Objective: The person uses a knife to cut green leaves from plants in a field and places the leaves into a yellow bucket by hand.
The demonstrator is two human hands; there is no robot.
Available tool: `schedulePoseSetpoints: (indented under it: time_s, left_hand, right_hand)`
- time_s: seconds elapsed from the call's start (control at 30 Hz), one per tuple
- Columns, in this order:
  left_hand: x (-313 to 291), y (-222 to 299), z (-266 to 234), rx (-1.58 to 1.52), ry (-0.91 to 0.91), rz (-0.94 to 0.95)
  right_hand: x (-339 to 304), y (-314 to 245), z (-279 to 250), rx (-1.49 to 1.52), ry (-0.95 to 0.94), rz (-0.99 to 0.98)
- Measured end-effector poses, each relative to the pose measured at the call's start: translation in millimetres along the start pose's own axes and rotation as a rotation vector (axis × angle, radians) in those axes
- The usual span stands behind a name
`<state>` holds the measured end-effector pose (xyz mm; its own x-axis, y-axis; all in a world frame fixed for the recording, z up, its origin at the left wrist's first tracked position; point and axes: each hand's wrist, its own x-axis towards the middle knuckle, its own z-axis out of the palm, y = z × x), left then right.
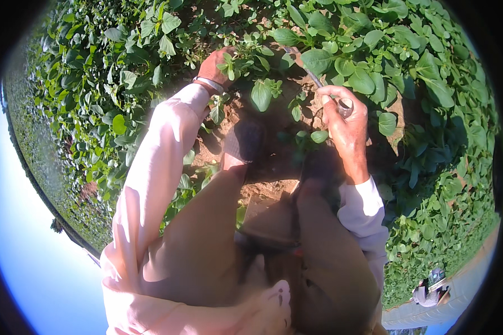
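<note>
My left hand (213, 66) reaches down into a low green plant (246, 62), its fingers hidden among the leaves, so what it grips cannot be seen. A metal bracelet sits on that wrist. My right hand (345, 120) is closed around the handle of a thin metal hand tool (309, 71) whose shaft and blade point up-left toward the plant and the bare brown soil (237, 114) beneath it. My legs in tan trousers and dark shoes stand on that soil.
Dense green leafy plants (408, 72) cover the ground on all sides. Another person (428, 290) crouches far off at the lower right, beside a pale strip at the field's edge. Sky fills the left rim.
</note>
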<state>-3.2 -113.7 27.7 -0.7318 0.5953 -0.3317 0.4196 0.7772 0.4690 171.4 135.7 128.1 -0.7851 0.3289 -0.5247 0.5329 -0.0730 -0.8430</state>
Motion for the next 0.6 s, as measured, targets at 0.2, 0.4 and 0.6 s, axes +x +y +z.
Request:
schedulePoseSetpoints:
  time_s: [0.2,0.4,0.6]
  left_hand:
    - [2.3,55.6,-1.1,0.195,0.038,0.311]
    - [9.8,76.5,0.4,0.291,-0.043,0.350]
    - [40.0,85.9,13.6,0.285,0.225,0.541]
  right_hand:
    - [3.0,9.4,-26.3,0.384,0.268,0.196]
    - [-9.2,7.2,-27.6,-0.135,0.157,-0.115]
    - [-19.9,12.1,-22.3,-0.332,0.106,-0.161]
